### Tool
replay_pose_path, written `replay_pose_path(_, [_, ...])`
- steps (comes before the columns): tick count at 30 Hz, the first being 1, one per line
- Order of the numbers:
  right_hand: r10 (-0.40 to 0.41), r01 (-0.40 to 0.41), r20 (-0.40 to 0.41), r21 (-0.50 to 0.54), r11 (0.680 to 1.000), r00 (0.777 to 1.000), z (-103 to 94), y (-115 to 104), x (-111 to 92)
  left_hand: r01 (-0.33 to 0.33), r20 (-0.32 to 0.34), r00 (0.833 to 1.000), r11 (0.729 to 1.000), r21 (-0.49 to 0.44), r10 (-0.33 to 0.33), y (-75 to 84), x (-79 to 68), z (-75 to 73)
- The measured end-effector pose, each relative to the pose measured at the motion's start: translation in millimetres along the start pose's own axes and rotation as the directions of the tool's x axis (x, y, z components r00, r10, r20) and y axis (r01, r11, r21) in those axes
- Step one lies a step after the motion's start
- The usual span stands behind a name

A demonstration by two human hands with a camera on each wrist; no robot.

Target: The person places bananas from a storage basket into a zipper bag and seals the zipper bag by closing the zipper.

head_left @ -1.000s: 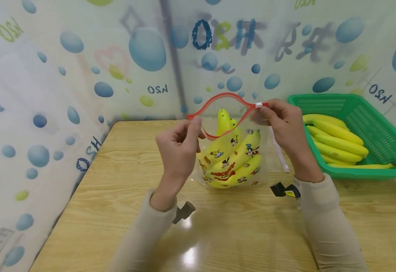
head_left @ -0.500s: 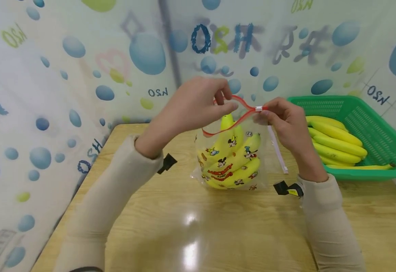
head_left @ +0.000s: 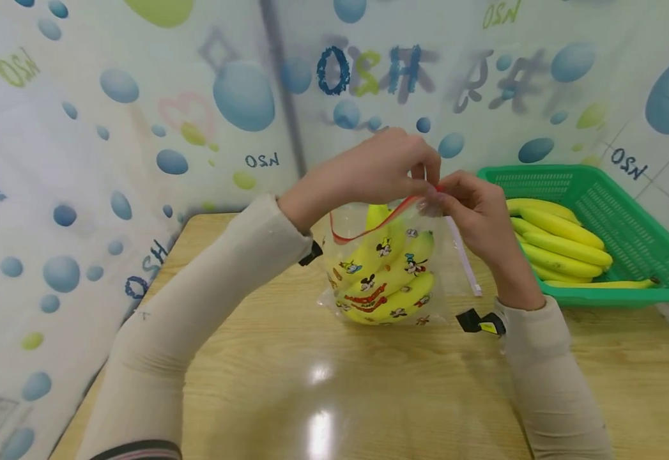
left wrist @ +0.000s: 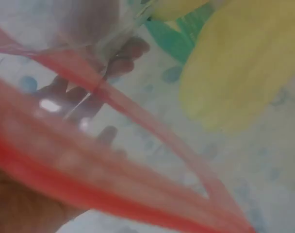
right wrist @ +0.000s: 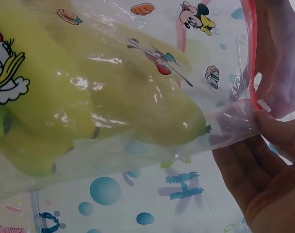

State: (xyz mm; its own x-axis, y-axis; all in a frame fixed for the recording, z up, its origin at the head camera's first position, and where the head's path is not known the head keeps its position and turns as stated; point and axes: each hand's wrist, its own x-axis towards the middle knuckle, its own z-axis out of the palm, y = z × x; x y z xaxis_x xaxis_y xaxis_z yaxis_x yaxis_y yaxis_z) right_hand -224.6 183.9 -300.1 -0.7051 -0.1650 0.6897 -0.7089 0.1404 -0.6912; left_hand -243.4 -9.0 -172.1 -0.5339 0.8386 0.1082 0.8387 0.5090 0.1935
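Note:
A clear zip bag [head_left: 383, 281] printed with cartoon figures stands on the table, a bunch of bananas [head_left: 388, 297] inside. Its red zip edge gapes on the left, as the left wrist view also shows with the red strip [left wrist: 138, 116] up close. With curled fingers and thumb my right hand [head_left: 478, 207] pinches the zip's right end. My left hand [head_left: 383, 166] reaches across above the bag, its thumb and fingers pinching at the white slider [right wrist: 264, 105] beside the right fingertips. In the head view the slider is hidden behind the fingers.
At the right a green basket [head_left: 627, 294] holds several bananas [head_left: 564, 239]. Another clear bag with a pale zip strip [head_left: 465, 259] lies flat behind the filled one. A patterned curtain [head_left: 242, 96] rises behind the wooden table [head_left: 265, 383].
My left hand has let go of the zip's left end and swung up and right to the slider. My right hand has kept its hold at the right end.

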Motion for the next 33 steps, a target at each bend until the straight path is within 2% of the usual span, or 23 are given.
replay_pose_path(5, [-0.014,0.014,0.009,0.027,1.000,1.000,1.0,0,0,0.054,-0.035,0.998,0.998,0.012,-0.053,1.8,4.0,5.9])
replay_pose_path(9, [-0.014,0.014,0.005,0.011,1.000,1.000,1.5,-1,-2,0.083,-0.011,0.997,0.996,0.032,-0.083,1.7,4.3,8.7])
replay_pose_path(13, [-0.023,0.022,-0.007,-0.060,0.998,1.000,1.4,-3,-3,0.095,0.015,0.995,0.994,0.056,-0.096,4.2,3.0,10.7])
replay_pose_path(21, [-0.037,0.028,-0.055,-0.154,0.988,0.998,2.6,-9,-2,0.119,0.023,0.992,0.988,0.102,-0.122,6.4,1.3,8.5])
replay_pose_path(26, [-0.025,0.011,-0.080,-0.167,0.986,0.996,3.5,-11,-3,0.121,0.046,0.991,0.988,0.095,-0.126,5.2,2.1,7.2])
replay_pose_path(33, [-0.017,0.005,-0.099,-0.125,0.992,0.995,4.1,-11,-2,0.126,0.053,0.990,0.986,0.106,-0.132,5.3,1.3,6.1])
